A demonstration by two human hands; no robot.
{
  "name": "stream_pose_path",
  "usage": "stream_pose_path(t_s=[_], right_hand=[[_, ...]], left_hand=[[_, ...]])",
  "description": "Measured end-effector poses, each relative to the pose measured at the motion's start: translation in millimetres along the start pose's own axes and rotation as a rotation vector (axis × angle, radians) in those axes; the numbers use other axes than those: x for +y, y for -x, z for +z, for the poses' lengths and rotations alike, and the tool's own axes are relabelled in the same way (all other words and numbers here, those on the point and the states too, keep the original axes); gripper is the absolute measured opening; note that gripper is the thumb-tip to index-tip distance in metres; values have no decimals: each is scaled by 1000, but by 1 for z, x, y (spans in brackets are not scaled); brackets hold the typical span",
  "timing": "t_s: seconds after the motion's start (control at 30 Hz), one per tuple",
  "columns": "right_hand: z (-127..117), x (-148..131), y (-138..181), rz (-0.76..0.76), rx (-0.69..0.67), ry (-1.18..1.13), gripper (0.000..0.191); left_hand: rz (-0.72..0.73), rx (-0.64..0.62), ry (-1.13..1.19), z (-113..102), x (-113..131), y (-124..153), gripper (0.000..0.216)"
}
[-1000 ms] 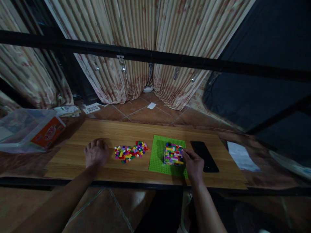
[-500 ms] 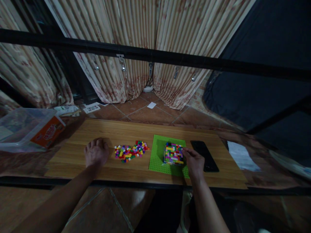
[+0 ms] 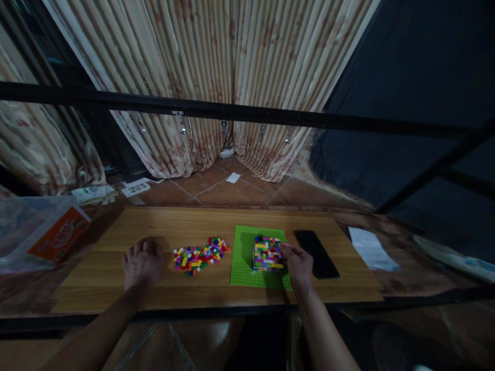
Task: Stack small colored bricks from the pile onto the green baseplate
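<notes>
The right hand (image 3: 298, 263) is holding its fingertips close together at the right edge of the multicoloured brick block (image 3: 267, 253); whether they are pinching a piece, I cannot tell. The block is sitting on the green baseplate (image 3: 240, 265), whose lower right corner the hand is partly hiding. Loose bricks (image 3: 199, 256) are lying leftward, individually hard to make out. Beyond, the left hand (image 3: 143, 263) is resting on the table (image 3: 174, 221), fingers slightly parted. The left picture edge is cutting off a clear tub (image 3: 23, 229).
</notes>
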State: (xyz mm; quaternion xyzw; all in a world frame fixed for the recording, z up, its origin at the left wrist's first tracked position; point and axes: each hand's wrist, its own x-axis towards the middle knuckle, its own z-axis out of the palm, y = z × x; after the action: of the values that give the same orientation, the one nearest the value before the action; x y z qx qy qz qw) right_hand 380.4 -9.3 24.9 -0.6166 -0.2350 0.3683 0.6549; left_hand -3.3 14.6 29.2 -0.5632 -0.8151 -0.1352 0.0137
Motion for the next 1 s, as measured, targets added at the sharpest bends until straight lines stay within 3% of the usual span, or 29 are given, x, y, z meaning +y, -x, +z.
stream_pose_path(t_s=[0.33,0.57,0.7,0.8,0.9,1.0], right_hand=[[10,4,-2,-66,-16,43,25],[13,-1,-5,-163,-81,244,22],[-12,-15,-9,-225,-104,403,23],[-46,-27,-20,-253,-7,566,38],[-77,-33,-34,-226,97,1050,58],[-92,-34,-43,-127,76,1289,78]], left_hand=[[-6,-33,-30,-3,0,-1,57],[-13,-63,-39,-12,2,-1,58],[-10,-58,-44,-13,1,-3,58],[-11,-61,-53,-10,-2,-5,57],[-1,-40,-80,-5,-6,-8,56],[20,-51,-126,2,-12,-13,58]])
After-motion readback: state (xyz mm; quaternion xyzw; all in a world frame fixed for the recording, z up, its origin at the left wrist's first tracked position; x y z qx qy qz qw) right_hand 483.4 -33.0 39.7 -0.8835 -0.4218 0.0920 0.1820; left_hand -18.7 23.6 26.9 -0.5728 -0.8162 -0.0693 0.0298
